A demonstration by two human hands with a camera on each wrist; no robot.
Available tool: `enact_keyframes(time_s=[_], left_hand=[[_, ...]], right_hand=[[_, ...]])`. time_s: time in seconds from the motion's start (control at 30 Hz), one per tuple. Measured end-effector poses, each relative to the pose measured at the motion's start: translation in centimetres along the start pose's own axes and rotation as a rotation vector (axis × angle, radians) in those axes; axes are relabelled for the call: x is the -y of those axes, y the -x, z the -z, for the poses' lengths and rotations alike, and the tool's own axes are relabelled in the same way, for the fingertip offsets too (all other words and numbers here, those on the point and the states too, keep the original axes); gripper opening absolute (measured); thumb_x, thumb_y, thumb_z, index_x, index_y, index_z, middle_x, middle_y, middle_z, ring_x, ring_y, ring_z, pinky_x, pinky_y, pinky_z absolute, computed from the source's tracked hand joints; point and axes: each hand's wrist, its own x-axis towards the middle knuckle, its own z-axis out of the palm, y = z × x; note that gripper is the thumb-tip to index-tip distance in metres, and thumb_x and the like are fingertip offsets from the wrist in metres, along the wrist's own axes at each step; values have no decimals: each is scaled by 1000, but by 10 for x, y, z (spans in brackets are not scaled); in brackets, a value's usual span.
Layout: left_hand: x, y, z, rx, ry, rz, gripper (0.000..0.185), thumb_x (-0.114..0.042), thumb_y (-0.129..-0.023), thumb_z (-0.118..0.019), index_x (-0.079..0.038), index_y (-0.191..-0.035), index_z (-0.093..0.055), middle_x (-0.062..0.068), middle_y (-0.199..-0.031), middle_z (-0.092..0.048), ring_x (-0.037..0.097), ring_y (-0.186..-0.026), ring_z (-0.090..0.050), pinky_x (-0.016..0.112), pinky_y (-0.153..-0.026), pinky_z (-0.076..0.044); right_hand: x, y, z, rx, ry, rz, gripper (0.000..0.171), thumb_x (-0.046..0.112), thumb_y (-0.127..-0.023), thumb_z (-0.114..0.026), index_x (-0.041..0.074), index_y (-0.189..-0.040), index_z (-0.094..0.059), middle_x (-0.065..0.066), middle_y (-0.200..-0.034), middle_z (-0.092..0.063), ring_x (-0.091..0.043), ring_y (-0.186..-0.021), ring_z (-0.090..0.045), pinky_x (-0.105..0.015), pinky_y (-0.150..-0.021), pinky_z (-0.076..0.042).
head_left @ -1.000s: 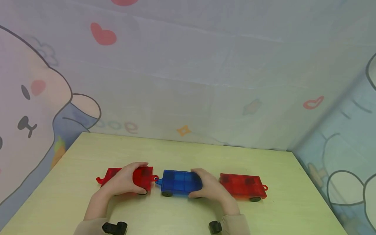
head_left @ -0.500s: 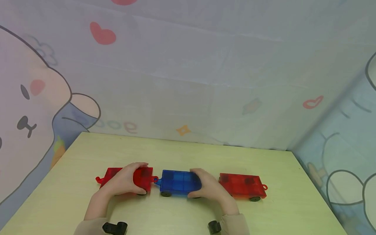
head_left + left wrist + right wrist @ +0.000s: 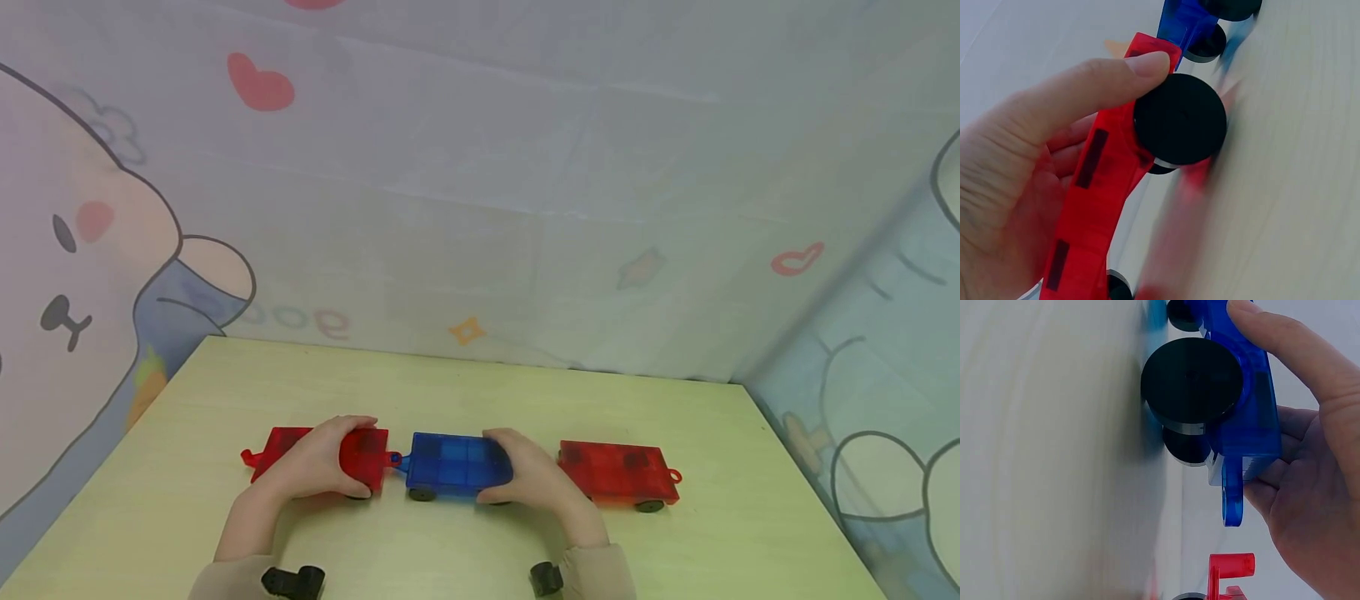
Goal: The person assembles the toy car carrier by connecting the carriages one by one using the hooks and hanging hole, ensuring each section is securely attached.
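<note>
Since a second ago, blue car (image 3: 457, 465) pushed slightly leftward, its front hook now closed up against the ring at the end of the left red car (image 3: 322, 457); gap between them gone in the head view. Hands barely shifted otherwise.

Left hand (image 3: 318, 462) curled over the left red car, thumb on the near side by a black wheel (image 3: 1179, 120), fingers wrapped across the top and far side. Right hand (image 3: 528, 477) gripping the blue car the same way at its right end, thumb (image 3: 1285, 350) pressed along the near edge above a black wheel (image 3: 1191, 381). Both cars standing on their wheels on the pale green counter (image 3: 465, 383), lined up end to end.

Second red car (image 3: 618, 473) resting on the counter just to the right of the blue one, untouched, a small gap between its hook and the blue car's rear ring. Cartoon-printed cloth (image 3: 480, 183) behind and at both sides.
</note>
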Motion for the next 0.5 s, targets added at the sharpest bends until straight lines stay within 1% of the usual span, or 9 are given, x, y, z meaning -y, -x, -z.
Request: enact_keyframes(time_s=[0.13, 0.5], left_hand=[[0, 1, 1, 6, 5, 4, 90, -29, -59, -91, -6, -136, -50, 12, -131, -55, 30, -116, -50, 44, -84, -53], [-2, 2, 3, 17, -4, 2, 91, -27, -58, -91, -4, -136, -49, 13, -130, -55, 31, -116, -50, 46, -85, -53]], right_hand=[[1, 0, 0, 2, 4, 4, 81, 33, -74, -83, 5, -140, -45, -12, -143, -48, -31, -131, -45, -50, -108, -38], [3, 0, 0, 15, 33, -2, 81, 35, -76, -81, 5, -142, -44, -15, -144, -46, -35, -134, -42, -52, -108, -36]])
